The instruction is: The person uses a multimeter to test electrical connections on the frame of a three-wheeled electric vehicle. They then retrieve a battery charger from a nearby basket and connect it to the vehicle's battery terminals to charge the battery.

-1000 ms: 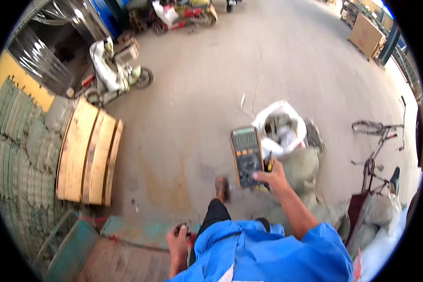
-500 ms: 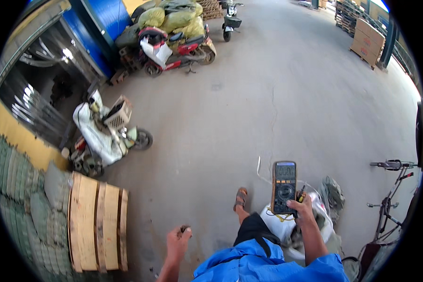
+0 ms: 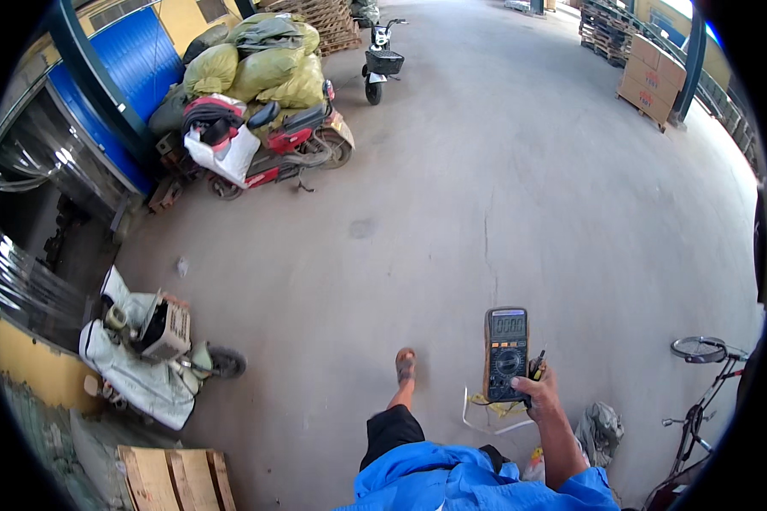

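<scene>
My right hand (image 3: 537, 391) is closed around the lower right side of a multimeter (image 3: 506, 353), its thumb lying on the front near the sockets. The meter is dark with an orange-brown edge, a round dial and a lit display, and it is held upright. A yellow-and-black pen-shaped tool (image 3: 537, 364), perhaps a test probe, sticks up from the same hand. Below the meter hang yellow wires (image 3: 504, 409) and a white strip or cord (image 3: 477, 422). My left hand is out of view.
A covered scooter (image 3: 145, 358) stands at left, above a wooden pallet (image 3: 179, 477). Farther off are a red scooter (image 3: 294, 153), stuffed sacks (image 3: 268, 72) and a small electric bike (image 3: 383, 64). Cartons (image 3: 652, 81) stand at far right, a bicycle (image 3: 699, 417) at near right, beside grey cloth (image 3: 601, 430).
My left hand has dropped out of view. I have moved forward, so the scooters and pallet sit lower and further left. The multimeter is still in my right hand.
</scene>
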`<state>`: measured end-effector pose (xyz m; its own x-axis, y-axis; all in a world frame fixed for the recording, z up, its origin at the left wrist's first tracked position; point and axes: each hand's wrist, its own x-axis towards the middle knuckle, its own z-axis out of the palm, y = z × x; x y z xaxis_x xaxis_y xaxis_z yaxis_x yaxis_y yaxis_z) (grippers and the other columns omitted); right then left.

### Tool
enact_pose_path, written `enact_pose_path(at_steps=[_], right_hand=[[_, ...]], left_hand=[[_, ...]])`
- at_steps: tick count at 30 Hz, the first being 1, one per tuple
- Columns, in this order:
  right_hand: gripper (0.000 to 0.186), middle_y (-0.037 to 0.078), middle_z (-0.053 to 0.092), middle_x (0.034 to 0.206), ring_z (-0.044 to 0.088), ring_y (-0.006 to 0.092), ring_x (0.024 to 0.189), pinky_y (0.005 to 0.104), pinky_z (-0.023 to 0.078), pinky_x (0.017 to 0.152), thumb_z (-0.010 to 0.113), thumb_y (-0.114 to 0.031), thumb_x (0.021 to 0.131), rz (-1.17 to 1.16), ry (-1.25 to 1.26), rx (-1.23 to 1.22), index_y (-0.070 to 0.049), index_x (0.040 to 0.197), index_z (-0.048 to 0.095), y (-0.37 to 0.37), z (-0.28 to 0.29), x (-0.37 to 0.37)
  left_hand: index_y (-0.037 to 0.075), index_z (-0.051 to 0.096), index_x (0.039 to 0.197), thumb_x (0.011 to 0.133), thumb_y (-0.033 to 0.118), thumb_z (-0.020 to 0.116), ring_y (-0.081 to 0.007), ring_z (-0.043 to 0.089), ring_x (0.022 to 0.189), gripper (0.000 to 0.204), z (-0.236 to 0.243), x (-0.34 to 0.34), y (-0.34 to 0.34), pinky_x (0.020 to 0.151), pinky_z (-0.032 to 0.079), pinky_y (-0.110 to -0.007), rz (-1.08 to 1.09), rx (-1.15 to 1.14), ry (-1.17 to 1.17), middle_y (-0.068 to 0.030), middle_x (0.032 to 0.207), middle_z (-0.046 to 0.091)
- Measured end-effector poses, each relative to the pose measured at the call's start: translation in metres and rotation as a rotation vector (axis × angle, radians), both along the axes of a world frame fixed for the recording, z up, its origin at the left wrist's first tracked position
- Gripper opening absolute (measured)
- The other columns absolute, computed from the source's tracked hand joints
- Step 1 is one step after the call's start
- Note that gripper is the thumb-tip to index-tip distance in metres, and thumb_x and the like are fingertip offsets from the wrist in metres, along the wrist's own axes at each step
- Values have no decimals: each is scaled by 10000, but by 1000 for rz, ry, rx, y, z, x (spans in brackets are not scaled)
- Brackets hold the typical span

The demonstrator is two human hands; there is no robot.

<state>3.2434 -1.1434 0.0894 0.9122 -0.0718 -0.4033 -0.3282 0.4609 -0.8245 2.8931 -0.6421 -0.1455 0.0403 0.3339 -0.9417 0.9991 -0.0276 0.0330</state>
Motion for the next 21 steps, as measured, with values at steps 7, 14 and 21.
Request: enact_pose_path(at_steps=[7, 14, 21], right_hand=[[368, 112, 696, 865, 684, 188, 721, 335, 574, 687, 747, -38, 655, -165, 3, -12, 66, 991, 639, 2, -22, 242], [381, 133, 687, 904, 687, 217, 740, 366, 589, 714, 746, -32, 649, -223, 16, 39, 53, 995, 613, -23, 6, 478], [360, 124, 687, 884, 687, 212, 744, 367, 582, 690, 742, -28, 655, -212, 51, 4, 36, 990, 626, -77, -36, 739]], left_hand=[[2, 612, 738, 852, 139, 571, -217, 603, 571, 183, -53, 374, 41, 532, 498, -385, -66, 4, -299, -138, 707, 629], [-38, 647, 819, 891, 213, 603, -142, 607, 634, 265, 134, 891, -51, 599, 490, -319, -358, 193, -974, -72, 676, 629], [-22, 642, 768, 862, 176, 612, -158, 594, 597, 221, 46, 1093, -69, 565, 472, -336, -255, 184, -886, -90, 662, 626]])
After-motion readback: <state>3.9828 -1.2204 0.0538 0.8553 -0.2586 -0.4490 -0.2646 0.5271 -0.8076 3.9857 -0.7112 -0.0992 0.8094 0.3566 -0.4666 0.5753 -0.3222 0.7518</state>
